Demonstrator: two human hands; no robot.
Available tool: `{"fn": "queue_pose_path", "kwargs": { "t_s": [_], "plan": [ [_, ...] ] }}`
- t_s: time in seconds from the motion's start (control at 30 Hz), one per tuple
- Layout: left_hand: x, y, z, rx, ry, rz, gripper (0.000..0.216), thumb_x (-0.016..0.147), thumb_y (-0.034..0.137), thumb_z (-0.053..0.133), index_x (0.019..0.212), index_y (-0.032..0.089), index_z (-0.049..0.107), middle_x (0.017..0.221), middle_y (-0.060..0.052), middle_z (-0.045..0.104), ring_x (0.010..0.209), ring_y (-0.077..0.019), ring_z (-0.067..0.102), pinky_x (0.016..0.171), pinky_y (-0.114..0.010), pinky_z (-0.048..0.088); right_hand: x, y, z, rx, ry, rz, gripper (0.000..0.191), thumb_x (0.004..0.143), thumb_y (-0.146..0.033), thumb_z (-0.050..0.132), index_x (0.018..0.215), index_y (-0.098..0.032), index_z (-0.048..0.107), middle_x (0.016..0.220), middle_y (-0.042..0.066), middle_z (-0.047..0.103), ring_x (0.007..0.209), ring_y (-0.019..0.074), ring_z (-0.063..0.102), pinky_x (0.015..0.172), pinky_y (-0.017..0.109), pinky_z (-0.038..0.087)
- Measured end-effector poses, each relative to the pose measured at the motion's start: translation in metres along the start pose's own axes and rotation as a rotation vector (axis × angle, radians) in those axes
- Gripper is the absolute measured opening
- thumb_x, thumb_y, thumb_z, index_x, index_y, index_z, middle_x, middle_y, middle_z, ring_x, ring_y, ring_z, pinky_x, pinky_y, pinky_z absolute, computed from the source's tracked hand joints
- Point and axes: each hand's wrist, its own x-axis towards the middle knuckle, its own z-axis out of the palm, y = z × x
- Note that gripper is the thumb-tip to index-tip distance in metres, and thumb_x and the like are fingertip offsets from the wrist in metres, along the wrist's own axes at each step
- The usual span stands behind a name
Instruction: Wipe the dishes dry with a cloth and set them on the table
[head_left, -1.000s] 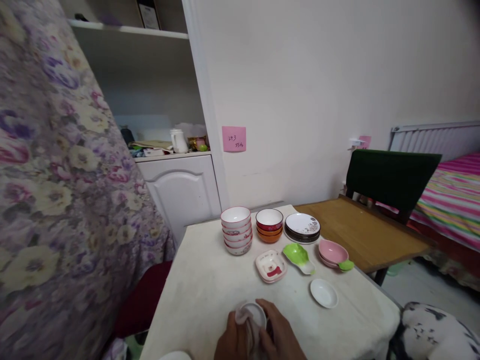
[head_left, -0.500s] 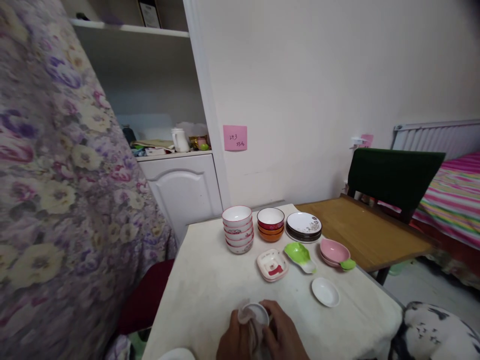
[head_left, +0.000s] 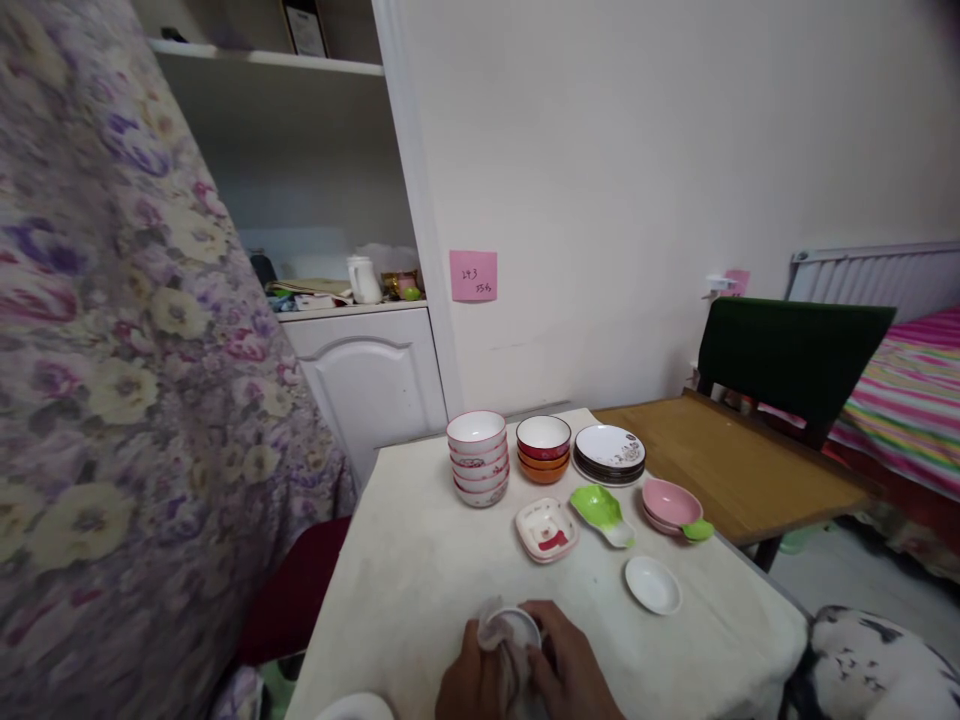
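At the bottom edge of the head view both hands are closed around a small white dish (head_left: 516,626) wrapped partly in a pale cloth (head_left: 496,640). My left hand (head_left: 466,685) grips the cloth side, my right hand (head_left: 574,670) grips the dish's right rim. They hover over the near part of the white-covered table (head_left: 420,570). Just beyond lie a small white saucer (head_left: 653,584) and a square dish with a red mark (head_left: 547,528).
Further back stand a stack of white red-rimmed bowls (head_left: 478,456), red and orange bowls (head_left: 543,449), stacked plates (head_left: 609,453), a green leaf dish (head_left: 601,512) and pink dishes (head_left: 670,504). A wooden table (head_left: 735,465) and dark chair (head_left: 791,355) are right; floral fabric (head_left: 120,400) hangs left.
The view has shifted slightly left, so everything sits a little further right. My hands stay on the dish and cloth, with small turning of the fingers.
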Motion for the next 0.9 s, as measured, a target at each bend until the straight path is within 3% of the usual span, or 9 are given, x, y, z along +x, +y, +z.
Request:
{"fn": "queue_pose_path", "kwargs": {
  "t_s": [0.2,0.3,0.4,0.5,0.67,0.8,0.9],
  "plan": [
    [0.004,-0.003,-0.001,0.209,-0.144,0.062,0.040,0.090,0.032,0.022,0.113,0.015,0.051,0.084,-0.010,0.074,0.079,-0.0223,0.069,0.066,-0.028,0.045,0.009,-0.007,-0.019,-0.232,-0.131,-0.037,0.040,0.077,-0.007,0.042,0.107,-0.026,0.061,0.098,0.004,0.064,0.088,0.0195,0.062,0.081,0.032,0.046],
    [0.003,-0.001,0.001,0.065,-0.030,0.017,0.038,0.090,0.034,0.024,0.107,0.019,0.054,0.087,-0.008,0.074,0.081,-0.0201,0.069,0.068,-0.026,0.047,0.004,-0.002,-0.008,-0.144,-0.018,0.051,0.045,0.074,-0.007,0.046,0.116,-0.021,0.055,0.100,0.006,0.063,0.086,0.0190,0.061,0.078,0.030,0.047],
    [0.000,0.001,0.001,-0.050,0.028,-0.006,0.034,0.089,0.036,0.028,0.104,0.020,0.055,0.091,-0.006,0.074,0.084,-0.0191,0.069,0.071,-0.025,0.048,-0.003,0.003,0.003,-0.030,0.029,0.103,0.039,0.074,-0.008,0.046,0.110,-0.019,0.055,0.093,0.005,0.063,0.074,0.0165,0.059,0.069,0.027,0.047],
    [-0.001,0.004,-0.003,0.041,-0.033,-0.003,0.035,0.090,0.034,0.026,0.105,0.020,0.055,0.084,-0.006,0.074,0.080,-0.0195,0.069,0.069,-0.026,0.047,-0.001,0.000,-0.002,-0.046,0.004,0.020,0.031,0.078,-0.008,0.042,0.102,-0.021,0.058,0.090,0.003,0.062,0.076,0.0158,0.059,0.070,0.027,0.045],
    [0.004,0.005,-0.005,0.290,-0.197,0.053,0.042,0.089,0.032,0.022,0.115,0.016,0.051,0.092,-0.012,0.074,0.089,-0.0265,0.069,0.072,-0.032,0.046,0.010,-0.006,-0.019,-0.272,-0.127,-0.025,0.039,0.074,-0.005,0.043,0.102,-0.026,0.061,0.095,0.003,0.060,0.082,0.0184,0.060,0.075,0.031,0.044],
    [0.004,-0.001,0.001,0.114,-0.057,-0.014,0.044,0.089,0.033,0.021,0.115,0.012,0.049,0.102,-0.016,0.072,0.093,-0.0247,0.067,0.078,-0.032,0.047,0.003,0.005,-0.004,-0.128,0.011,0.001,0.040,0.077,-0.010,0.045,0.115,-0.021,0.053,0.097,0.005,0.059,0.080,0.0169,0.058,0.074,0.029,0.046],
    [0.002,-0.006,0.005,-0.057,-0.030,0.022,0.038,0.090,0.037,0.024,0.104,0.019,0.053,0.094,-0.010,0.074,0.087,-0.0204,0.068,0.074,-0.027,0.048,-0.002,0.008,0.004,-0.037,0.043,0.043,0.028,0.078,-0.013,0.046,0.104,-0.019,0.055,0.087,0.003,0.061,0.070,0.0158,0.057,0.066,0.027,0.046]
  ]
}}
